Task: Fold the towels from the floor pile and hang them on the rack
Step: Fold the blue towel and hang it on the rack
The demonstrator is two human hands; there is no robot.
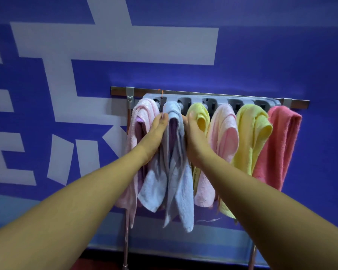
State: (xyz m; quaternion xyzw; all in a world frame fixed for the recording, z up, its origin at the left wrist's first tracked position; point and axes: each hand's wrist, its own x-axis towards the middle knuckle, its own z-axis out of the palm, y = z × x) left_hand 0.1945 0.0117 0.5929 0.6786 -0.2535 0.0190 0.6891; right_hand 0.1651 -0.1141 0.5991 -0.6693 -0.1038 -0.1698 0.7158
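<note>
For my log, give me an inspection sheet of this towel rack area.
Surface: grey slotted plastic rack on a metal rail.
Job's things: light blue terry towel hangs second from the left; five other towels, pink and yellow, hang alongside.
Clutter: orange thread on the rail.
Grips: left hand and right hand both hold the light blue terry towel near its top.
Cables: nothing seen.
Surroundings: blue wall with white lettering.

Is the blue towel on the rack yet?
On: the blue towel is draped over the rack, its ends hanging down.
</note>
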